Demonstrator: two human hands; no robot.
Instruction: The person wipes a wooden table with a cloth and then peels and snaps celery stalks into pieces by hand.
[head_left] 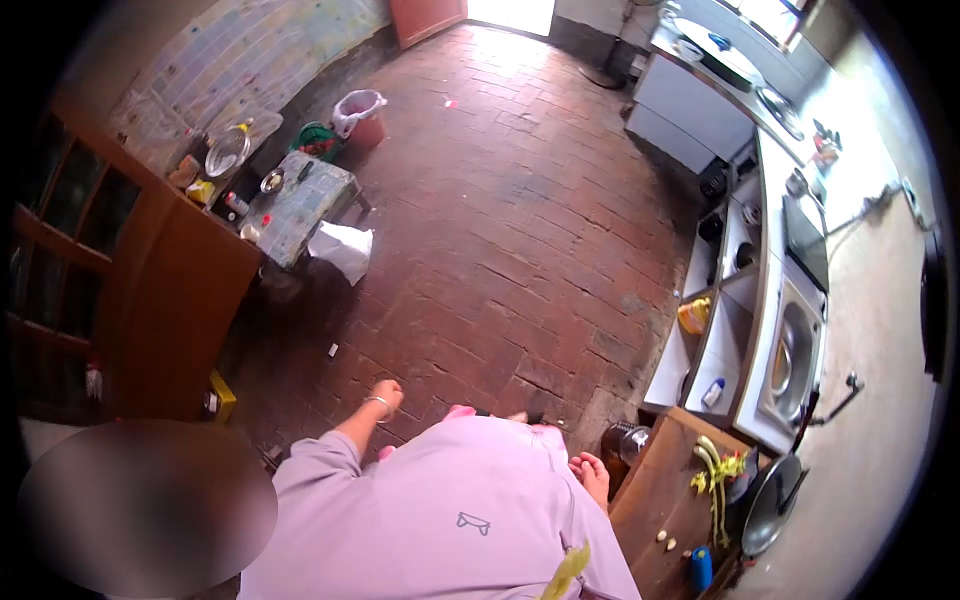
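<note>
Above the red brick floor [480,250], my left hand [387,397] is raised in front of my body, with a bracelet at the wrist. Its fingers are curled closed and nothing shows in them. My right hand [592,475] is at my right side, close to the left edge of a wooden board or tabletop [640,500]. Its fingers are loosely bent and a little apart, with no object visible. A dark container [625,440] stands just beyond it. My lilac shirt [420,510] fills the lower middle. A yellow-green leafy piece [567,572] shows low over the shirt.
Celery-like stalks [712,470], a blue object [701,568] and a pan [772,505] lie at the right. Beyond are a sink [795,345] and shelves. A small table [305,205], bin [360,118] and wooden cabinet [180,290] stand left. A blurred oval [150,510] covers the lower left.
</note>
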